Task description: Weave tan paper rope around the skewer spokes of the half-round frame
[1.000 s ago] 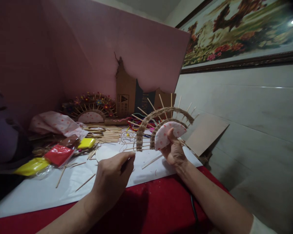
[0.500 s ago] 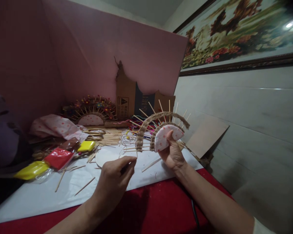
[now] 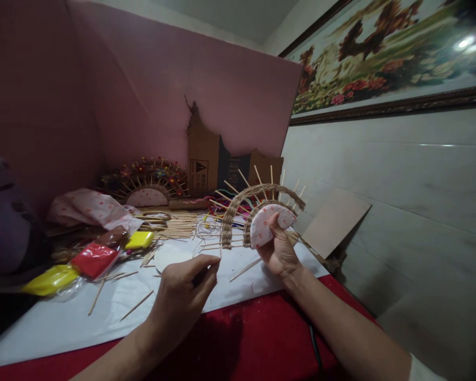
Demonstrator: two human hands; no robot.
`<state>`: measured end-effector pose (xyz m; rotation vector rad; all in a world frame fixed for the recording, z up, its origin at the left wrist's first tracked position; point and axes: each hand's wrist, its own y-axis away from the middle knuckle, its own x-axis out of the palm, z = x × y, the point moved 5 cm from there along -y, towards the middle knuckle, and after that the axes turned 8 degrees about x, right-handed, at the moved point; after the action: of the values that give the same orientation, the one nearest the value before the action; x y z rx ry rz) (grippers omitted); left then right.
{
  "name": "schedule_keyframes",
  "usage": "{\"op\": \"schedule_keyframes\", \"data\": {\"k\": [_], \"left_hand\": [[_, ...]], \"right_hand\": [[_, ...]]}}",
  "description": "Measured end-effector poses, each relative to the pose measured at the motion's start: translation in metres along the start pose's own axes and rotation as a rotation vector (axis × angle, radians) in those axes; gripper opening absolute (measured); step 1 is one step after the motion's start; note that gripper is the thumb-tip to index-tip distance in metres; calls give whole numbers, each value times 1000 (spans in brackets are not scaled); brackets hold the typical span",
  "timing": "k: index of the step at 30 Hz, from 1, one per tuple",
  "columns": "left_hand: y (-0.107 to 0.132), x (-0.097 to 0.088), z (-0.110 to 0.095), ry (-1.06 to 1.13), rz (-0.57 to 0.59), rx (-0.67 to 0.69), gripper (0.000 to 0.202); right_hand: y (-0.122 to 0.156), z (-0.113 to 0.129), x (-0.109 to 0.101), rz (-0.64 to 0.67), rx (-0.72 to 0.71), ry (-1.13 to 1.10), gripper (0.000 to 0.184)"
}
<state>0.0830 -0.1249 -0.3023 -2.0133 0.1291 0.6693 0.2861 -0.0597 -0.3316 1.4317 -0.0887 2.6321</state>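
My right hand (image 3: 282, 251) grips a half-round woven fan (image 3: 273, 225) by its base, thumb over the white cloth with red dots. Thin wooden sticks radiate from the half disc, and two arcs of brown twine weaving run across them. At the fan's lower left end, my left hand (image 3: 190, 280) pinches a thin length of twine (image 3: 221, 253) that comes off the outer arc. The fingertips are just below the weaving, apart from it. The palm-side fingers of my right hand are hidden behind the fan.
A finished-looking fan with colourful flowers (image 3: 147, 197) leans at the back left. Scissors (image 3: 154, 215) lie near a pile of wooden sticks (image 3: 180, 225). Red (image 3: 95, 259) and yellow packets (image 3: 52, 279) lie left on the white sheet (image 3: 79, 330). Cardboard (image 3: 204, 148) stands behind.
Almost nothing differs. The whole view shifts slightly, and both hands keep the same hold on the fan and the twine.
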Motion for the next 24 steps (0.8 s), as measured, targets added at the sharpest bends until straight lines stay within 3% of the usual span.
{"op": "schedule_keyframes", "data": {"k": [4, 7, 10, 24], "left_hand": [[0, 5, -1, -96, 37, 98, 13], [-2, 1, -7, -161, -36, 167, 13], [-3, -2, -9, -164, -69, 152, 13], [-1, 2, -5, -32, -9, 125, 18]], "right_hand": [[-1, -3, -1, 6, 27, 0, 31], [0, -4, 0, 24, 36, 6, 32], [2, -3, 2, 20, 24, 3, 33], [6, -4, 3, 18, 30, 3, 37]]}}
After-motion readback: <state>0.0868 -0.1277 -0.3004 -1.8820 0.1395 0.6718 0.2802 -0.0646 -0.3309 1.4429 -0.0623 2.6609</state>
